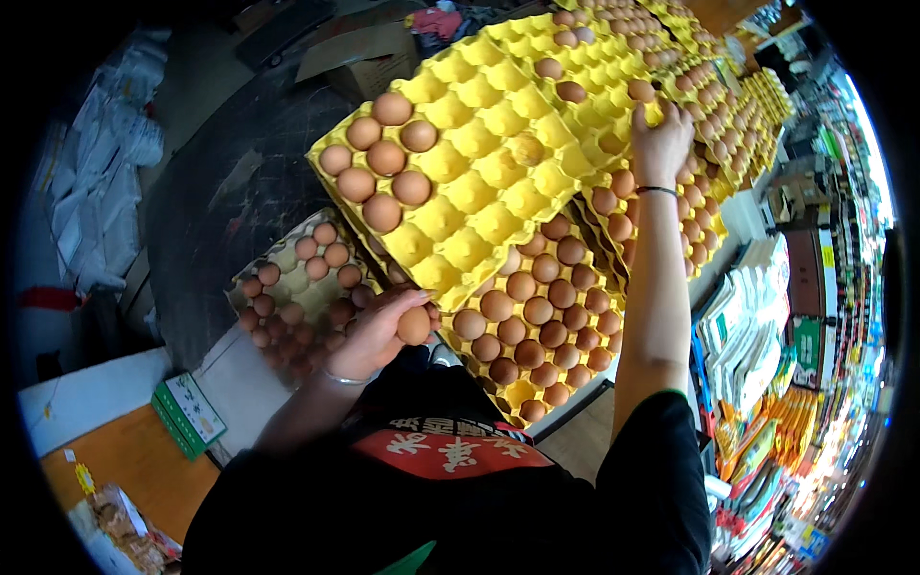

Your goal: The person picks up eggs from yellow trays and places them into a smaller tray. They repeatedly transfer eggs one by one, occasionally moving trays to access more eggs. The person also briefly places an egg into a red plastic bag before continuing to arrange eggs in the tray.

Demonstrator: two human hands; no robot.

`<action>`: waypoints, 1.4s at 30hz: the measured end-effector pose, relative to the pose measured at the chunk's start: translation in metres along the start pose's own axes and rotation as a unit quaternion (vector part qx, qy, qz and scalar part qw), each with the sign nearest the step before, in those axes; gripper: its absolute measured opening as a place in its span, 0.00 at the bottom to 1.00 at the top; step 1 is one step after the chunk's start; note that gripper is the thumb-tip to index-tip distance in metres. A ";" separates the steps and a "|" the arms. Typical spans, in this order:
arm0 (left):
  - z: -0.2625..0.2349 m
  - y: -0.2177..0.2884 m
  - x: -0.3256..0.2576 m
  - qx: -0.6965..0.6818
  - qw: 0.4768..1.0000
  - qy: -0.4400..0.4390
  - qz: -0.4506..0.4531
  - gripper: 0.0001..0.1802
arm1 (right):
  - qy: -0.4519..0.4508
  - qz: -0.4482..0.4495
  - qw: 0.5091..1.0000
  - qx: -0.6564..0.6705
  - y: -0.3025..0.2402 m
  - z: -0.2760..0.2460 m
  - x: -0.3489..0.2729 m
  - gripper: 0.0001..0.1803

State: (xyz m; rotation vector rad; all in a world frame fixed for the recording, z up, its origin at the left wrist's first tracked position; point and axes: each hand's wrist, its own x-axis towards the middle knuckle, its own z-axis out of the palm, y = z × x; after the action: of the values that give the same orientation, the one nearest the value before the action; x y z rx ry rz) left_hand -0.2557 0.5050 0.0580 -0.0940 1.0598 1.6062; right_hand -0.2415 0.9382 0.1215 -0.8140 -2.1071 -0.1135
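Note:
A brown egg (414, 326) rests in my left hand (376, 333), whose fingers curl round it at the near corner of a yellow egg tray (470, 206). That tray lies tilted, with several brown eggs (386, 159) grouped at its left end and bare cups over the rest. My right hand (662, 140) reaches over another yellow tray (599, 91) farther right. Its fingers are curled down, and a brown egg (640, 90) shows just beyond the fingertips. What these fingers hold, if anything, is hidden.
Below the tilted tray sits a fuller yellow tray of eggs (539, 310); a greyish tray (305, 299) with eggs stands left. More egg trays (709, 105) spread to the far right. A cardboard box (369, 62) is behind, a green-and-white box (189, 414) at lower left, and packaged goods (767, 431) line the right.

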 end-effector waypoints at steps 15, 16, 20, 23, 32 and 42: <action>0.003 0.002 0.000 -0.018 1.000 -0.003 -0.005 0.10 | -0.408 -0.345 0.844 0.036 -0.265 0.009 -0.022 0.18; 0.001 0.000 0.002 -0.024 1.000 -0.007 0.000 0.10 | -0.422 -0.341 0.840 0.027 -0.267 0.008 -0.020 0.16; -0.004 -0.006 0.004 -0.038 0.999 0.000 -0.018 0.13 | -0.355 -0.357 0.861 0.073 -0.259 0.011 -0.024 0.10; -0.004 -0.004 0.002 -0.027 0.999 0.011 -0.016 0.13 | -0.308 -0.272 0.873 0.263 -0.226 -0.020 -0.014 0.20; -0.005 -0.004 0.004 -0.016 0.999 0.039 -0.015 0.14 | -0.088 0.235 0.957 0.147 0.111 -0.092 -0.030 0.30; 0.005 -0.002 0.000 -0.006 0.999 0.047 0.003 0.13 | -0.205 0.307 0.921 -0.124 0.239 -0.091 -0.058 0.27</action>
State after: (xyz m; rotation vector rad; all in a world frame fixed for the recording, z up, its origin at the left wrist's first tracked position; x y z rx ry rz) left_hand -0.2517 0.5084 0.0600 -0.1763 1.1240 1.6258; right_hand -0.0132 1.0635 0.0876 -1.7414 -2.1279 0.1441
